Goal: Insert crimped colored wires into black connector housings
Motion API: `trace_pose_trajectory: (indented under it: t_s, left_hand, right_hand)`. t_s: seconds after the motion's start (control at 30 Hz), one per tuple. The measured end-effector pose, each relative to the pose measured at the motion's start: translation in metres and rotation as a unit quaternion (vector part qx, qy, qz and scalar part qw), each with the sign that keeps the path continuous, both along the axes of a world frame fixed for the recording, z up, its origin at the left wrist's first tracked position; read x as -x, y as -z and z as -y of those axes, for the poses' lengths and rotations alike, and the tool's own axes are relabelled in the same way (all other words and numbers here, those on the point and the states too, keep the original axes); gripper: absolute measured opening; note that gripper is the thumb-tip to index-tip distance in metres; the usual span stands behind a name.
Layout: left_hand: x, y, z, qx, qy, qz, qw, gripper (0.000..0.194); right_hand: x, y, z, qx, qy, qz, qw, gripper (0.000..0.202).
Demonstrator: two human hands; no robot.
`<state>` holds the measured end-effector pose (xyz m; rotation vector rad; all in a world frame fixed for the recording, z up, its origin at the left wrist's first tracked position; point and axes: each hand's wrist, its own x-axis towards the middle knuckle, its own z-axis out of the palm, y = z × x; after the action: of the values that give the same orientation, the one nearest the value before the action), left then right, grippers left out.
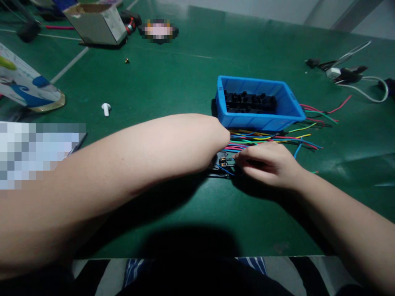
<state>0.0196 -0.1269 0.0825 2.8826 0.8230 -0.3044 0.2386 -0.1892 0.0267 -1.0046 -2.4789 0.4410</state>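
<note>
My right hand [268, 164] is closed, thumb and fingertips pinched on a thin dark wire [230, 159] that runs from small brass-coloured terminals [223, 162]. These terminals sit at a black plastic part [217, 176] lying low on the table. From the left, my left hand [217, 133] reaches over that part; its fingers are bent down behind the wrist and hidden. A thin blue wire [226, 169] curves below the terminals. Just beyond both hands lies a bundle of red, blue, green and yellow wires [256, 137].
Behind the wires stands a blue bin [262, 121] with black plastic parts [249, 102]. On the green table [173, 82] are a white earbud [106, 109], an open carton [115, 26], a patterned cylinder [31, 88] and, at right, cables [348, 74].
</note>
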Motion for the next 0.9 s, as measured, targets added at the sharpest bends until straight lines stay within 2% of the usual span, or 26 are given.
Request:
trace_pose_trajectory:
  t_s: [0.27,0.57,0.77,0.9]
  left_hand:
    - [-0.006,-0.007,0.003,0.007,0.004,-0.009,1.0,0.026]
    - [-0.002,0.012,0.002,-0.017,0.005,0.046,0.999,0.028]
    - [-0.003,0.007,0.004,-0.033,-0.004,0.02,0.999,0.025]
    - [-0.004,0.009,0.004,-0.049,-0.007,0.008,0.999,0.025]
  right_hand:
    - [0.001,-0.001,0.002,0.022,0.023,0.008,0.999,0.011]
    - [0.004,-0.001,0.003,0.044,0.026,-0.003,0.999,0.01]
    - [0.011,-0.003,0.004,0.04,0.054,0.009,0.998,0.008]
    - [0.012,-0.001,0.004,0.053,0.055,0.006,0.997,0.01]
